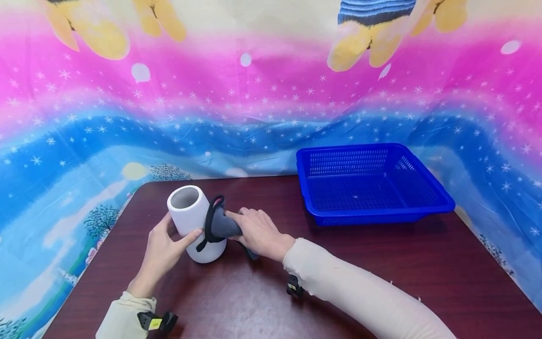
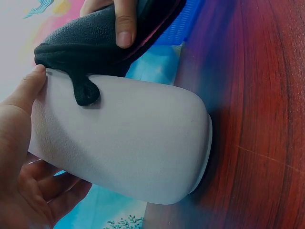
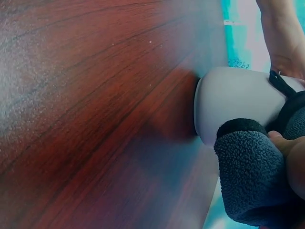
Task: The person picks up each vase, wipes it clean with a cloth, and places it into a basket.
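A white vase (image 1: 189, 220) with a round open mouth stands tilted on the left part of the table, its top leaning left. My left hand (image 1: 160, 248) grips it from the left, the thumb on the near side and the fingers behind. On the vase's right side lies a dark grey cleaning cloth (image 3: 250, 171), fuzzy, with black edging and a loop. My right hand (image 1: 259, 233) holds this folded cloth against the wall of the vase. In the left wrist view a black loop (image 2: 86, 90) hangs over the vase's surface.
A blue plastic basket (image 1: 372, 217) with meshed walls stands at the back right of the dark red wooden table (image 1: 338, 278). Behind the table hangs a printed cloth backdrop (image 1: 237, 103) in pink and blue.
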Motion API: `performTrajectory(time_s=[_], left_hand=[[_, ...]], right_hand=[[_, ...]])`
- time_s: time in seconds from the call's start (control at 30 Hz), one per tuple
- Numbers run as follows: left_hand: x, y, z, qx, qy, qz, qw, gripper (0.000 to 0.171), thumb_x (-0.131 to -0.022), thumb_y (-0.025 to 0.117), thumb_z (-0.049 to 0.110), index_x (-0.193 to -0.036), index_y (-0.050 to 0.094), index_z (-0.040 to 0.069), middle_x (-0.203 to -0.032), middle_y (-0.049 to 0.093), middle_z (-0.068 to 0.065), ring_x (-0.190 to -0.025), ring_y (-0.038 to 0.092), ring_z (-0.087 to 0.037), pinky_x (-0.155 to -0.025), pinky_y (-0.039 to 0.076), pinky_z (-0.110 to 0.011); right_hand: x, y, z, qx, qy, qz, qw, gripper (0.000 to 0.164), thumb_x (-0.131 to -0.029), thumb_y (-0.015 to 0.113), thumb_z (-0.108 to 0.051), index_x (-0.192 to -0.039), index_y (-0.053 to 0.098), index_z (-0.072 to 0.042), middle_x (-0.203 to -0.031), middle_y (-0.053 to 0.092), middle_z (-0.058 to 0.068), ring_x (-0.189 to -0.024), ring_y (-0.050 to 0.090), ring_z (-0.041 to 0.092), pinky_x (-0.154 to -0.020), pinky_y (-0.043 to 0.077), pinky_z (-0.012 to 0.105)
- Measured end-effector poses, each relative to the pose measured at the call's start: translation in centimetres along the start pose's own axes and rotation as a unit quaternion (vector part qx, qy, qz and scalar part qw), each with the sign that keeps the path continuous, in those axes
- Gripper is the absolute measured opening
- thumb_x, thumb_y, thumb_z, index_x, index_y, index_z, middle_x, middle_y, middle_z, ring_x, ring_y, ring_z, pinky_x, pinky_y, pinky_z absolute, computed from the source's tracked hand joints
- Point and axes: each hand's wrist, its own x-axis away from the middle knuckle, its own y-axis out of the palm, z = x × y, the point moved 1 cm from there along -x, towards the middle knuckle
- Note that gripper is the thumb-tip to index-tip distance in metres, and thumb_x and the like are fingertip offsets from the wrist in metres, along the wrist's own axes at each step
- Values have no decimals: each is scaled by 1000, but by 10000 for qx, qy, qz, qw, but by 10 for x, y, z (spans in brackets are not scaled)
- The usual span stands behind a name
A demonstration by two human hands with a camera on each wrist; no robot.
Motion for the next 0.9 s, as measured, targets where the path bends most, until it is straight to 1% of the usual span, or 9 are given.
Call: performTrajectory(time_s=[0.23, 0.43, 0.7, 0.8, 0.9], left_hand=[[0, 1, 0, 24, -5, 21, 10000, 66, -85, 83, 29, -140, 53, 9, -127, 67, -19, -111, 69, -35, -86, 61, -46], [1, 0, 1, 35, 4, 58, 10000, 65, -84, 84, 26, -139, 54, 10, -126, 68, -19, -110, 69, -33, -85, 62, -43], [1, 0, 2, 95, -11, 31, 9999, 66, -84, 84, 27, -140, 53, 11, -128, 67, -19, -111, 69, -35, -87, 61, -48], [1, 0, 1, 125, -21, 17, 9999, 65, -84, 84, 27, -140, 54, 11, -128, 67, -18, -111, 69, -35, -87, 61, -47], [1, 0, 1, 117, -18, 19, 9999, 64, -84, 84, 27, -139, 54, 11, -127, 68, -18, -111, 69, -34, -87, 61, -46]], right_hand=[[2, 6, 1, 99, 65, -118, 9999, 60, -91, 74, -41, -146, 54, -25, -105, 68, 1, -90, 66, 19, -71, 50, 29], [3, 10, 1, 133, 88, -173, 9997, 60, -92, 74, -41, -145, 55, -25, -106, 68, 1, -91, 66, 18, -74, 51, 29], [4, 12, 2, 159, 87, -257, 9995, 59, -92, 73, -42, -145, 55, -25, -108, 69, 2, -94, 67, 19, -77, 53, 31], [4, 11, 3, 145, 108, -300, 9994, 59, -92, 73, -42, -146, 54, -25, -109, 69, 2, -96, 67, 19, -79, 53, 32], [5, 11, 2, 160, 121, -365, 9991, 59, -92, 73, -43, -146, 54, -25, -109, 69, 2, -95, 67, 19, -77, 53, 32]])
